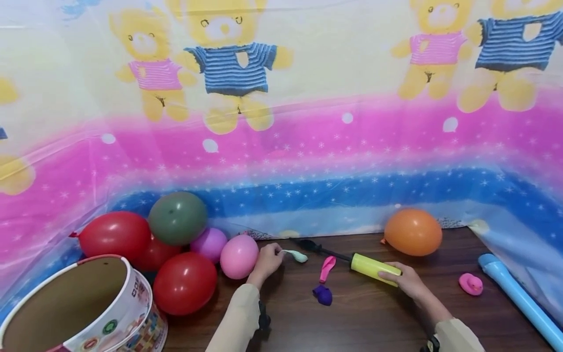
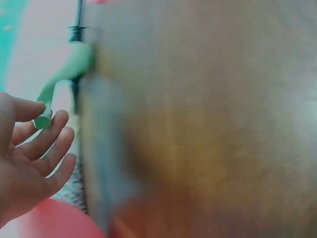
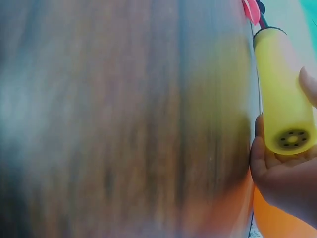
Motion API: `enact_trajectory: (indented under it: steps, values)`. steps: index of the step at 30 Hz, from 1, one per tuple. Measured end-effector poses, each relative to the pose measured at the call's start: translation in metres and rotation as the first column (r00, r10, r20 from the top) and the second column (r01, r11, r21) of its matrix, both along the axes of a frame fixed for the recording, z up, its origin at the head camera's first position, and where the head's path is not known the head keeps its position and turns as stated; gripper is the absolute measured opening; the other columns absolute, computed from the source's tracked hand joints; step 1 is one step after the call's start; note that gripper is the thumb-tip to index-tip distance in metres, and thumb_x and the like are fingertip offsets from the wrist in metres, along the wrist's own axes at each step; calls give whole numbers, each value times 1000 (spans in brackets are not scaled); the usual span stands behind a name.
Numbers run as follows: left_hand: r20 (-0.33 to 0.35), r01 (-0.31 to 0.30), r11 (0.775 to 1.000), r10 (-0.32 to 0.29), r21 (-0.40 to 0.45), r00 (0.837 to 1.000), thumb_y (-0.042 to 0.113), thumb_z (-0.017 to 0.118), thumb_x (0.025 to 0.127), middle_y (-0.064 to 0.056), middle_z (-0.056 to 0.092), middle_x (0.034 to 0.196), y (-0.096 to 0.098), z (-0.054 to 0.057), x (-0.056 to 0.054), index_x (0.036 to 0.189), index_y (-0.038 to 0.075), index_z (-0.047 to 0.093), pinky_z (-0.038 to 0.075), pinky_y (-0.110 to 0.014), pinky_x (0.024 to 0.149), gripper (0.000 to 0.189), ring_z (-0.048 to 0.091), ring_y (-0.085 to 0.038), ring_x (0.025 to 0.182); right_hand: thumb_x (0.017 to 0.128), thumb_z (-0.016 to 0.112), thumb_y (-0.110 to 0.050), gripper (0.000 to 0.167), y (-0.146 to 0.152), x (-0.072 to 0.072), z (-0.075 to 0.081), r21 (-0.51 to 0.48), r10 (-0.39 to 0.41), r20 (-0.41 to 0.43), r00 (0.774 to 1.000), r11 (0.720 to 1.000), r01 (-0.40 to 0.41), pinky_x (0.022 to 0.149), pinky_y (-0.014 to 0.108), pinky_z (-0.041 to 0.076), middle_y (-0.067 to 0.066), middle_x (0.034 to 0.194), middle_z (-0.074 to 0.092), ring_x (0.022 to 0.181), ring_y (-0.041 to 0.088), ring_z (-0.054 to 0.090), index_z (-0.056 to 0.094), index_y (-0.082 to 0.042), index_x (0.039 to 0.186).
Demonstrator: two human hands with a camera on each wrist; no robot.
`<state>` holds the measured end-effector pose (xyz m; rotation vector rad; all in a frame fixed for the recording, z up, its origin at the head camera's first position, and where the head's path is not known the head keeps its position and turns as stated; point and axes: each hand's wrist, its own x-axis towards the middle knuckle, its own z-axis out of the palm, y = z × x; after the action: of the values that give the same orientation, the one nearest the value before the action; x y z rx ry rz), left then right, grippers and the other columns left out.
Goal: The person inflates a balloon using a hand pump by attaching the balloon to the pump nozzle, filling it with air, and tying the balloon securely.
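Note:
My left hand (image 1: 269, 259) pinches a pale green uninflated balloon (image 1: 300, 255) by its neck, between thumb and fingertips. In the left wrist view the balloon's open mouth (image 2: 43, 122) faces the camera, and its limp body (image 2: 74, 62) hangs away from the fingers. A yellow balloon pump (image 1: 371, 268) is gripped by my right hand (image 1: 411, 283), thumb on top and fingers beneath. Its black rod and handle (image 1: 310, 245) extend left, close to the green balloon. Below the rod lie two flat balloons, one pink (image 1: 327, 269) and one purple (image 1: 323, 295).
Several inflated balloons, including a red one (image 1: 184, 283) and a pink one (image 1: 239, 256), cluster at left behind a large round bucket (image 1: 145, 298). An orange balloon (image 1: 413, 232) sits at the back right. Farther right are a pink toy (image 1: 470, 284) and a blue tube (image 1: 523, 300).

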<state>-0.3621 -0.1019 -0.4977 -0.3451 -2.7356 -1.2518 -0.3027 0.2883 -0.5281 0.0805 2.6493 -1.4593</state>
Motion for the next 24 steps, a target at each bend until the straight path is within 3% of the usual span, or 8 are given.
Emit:
enact_trajectory:
  steps: [4, 7, 12, 13, 16, 18, 19, 24]
  values:
    - [122, -65, 961, 33, 268, 992, 5, 51, 97, -24, 68, 85, -5, 17, 2, 100, -11, 63, 55, -32, 65, 20, 60, -14, 65, 93, 61, -47, 73, 5, 3, 4, -36, -12, 40, 999, 999, 13, 74, 30, 44, 26, 137, 50, 104, 24, 53, 43, 4, 142]
    - [249, -168, 856, 47, 489, 967, 5, 48, 98, -23, 71, 87, -9, 27, 4, 112, -15, 57, 59, -37, 74, 26, 64, -11, 66, 94, 59, -48, 72, 4, 5, 7, -114, -18, 69, 997, 993, 26, 77, 30, 45, 23, 136, 49, 100, 19, 54, 42, 2, 143]
    - [377, -267, 574, -80, 774, 923, 13, 47, 100, -14, 74, 97, -22, 21, -5, 134, -12, 42, 55, -37, 93, 42, 68, -8, 74, 97, 59, -38, 67, 0, 11, 16, -341, 36, 69, 997, 940, -10, 91, 33, 54, 13, 132, 49, 99, 6, 57, 36, 3, 145]
    - [336, -222, 470, -173, 854, 926, 14, 50, 99, -15, 74, 100, -29, 8, -18, 136, -7, 40, 55, -39, 94, 44, 70, -12, 78, 97, 58, -35, 66, 0, 13, 18, -378, 60, 61, 996, 925, -32, 94, 34, 54, 10, 129, 50, 100, 5, 58, 36, 4, 145]
    - [301, -236, 237, -291, 942, 908, 17, 46, 102, -24, 63, 127, -36, 5, -28, 146, -1, 26, 46, -41, 107, 51, 66, -27, 112, 98, 57, -29, 56, 0, 18, 25, -454, 135, 43, 990, 885, -101, 98, 34, 53, -2, 120, 53, 101, 3, 59, 40, 2, 142]
    - [291, -254, 155, -308, 955, 906, 16, 39, 105, -28, 46, 145, -35, 12, -26, 150, 2, 17, 37, -44, 116, 52, 50, -33, 134, 99, 56, -26, 47, -1, 21, 28, -481, 182, 33, 983, 865, -144, 97, 33, 53, -6, 115, 54, 101, 4, 60, 45, -4, 138]
    - [290, -262, 127, -311, 957, 905, 16, 36, 106, -28, 39, 150, -35, 16, -25, 152, 4, 14, 33, -44, 118, 52, 41, -35, 140, 99, 55, -26, 42, -1, 23, 29, -487, 208, 23, 978, 856, -171, 96, 32, 53, -8, 114, 55, 101, 4, 60, 48, -7, 136]
    - [303, -287, 98, -309, 953, 901, 15, 22, 107, -22, 33, 152, -22, 52, 3, 154, -1, 4, 15, -43, 125, 53, 20, -35, 149, 99, 56, -23, 36, -7, 25, 32, -488, 224, 4, 975, 851, -193, 94, 33, 54, -7, 111, 56, 99, 5, 60, 52, -10, 132]
